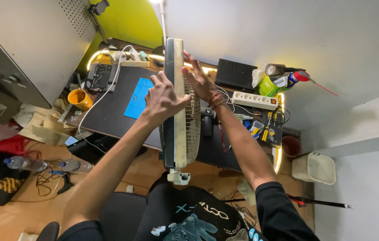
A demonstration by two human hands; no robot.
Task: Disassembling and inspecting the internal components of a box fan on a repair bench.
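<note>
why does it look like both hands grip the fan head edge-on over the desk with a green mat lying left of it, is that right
Not quite: the head view shows the mat is blue, not green. The rest holds: the left hand and right hand grip the fan head edge-on over the desk.

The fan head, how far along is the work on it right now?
Done: the fan head is off any stand; its bare mounting stub points down at the lap. In hand: the left hand grips the dark rear housing, while the right hand presses on the pale grille rim. Left: the grille is on and closed; the screwdrivers lie unused on the black desk.
</note>
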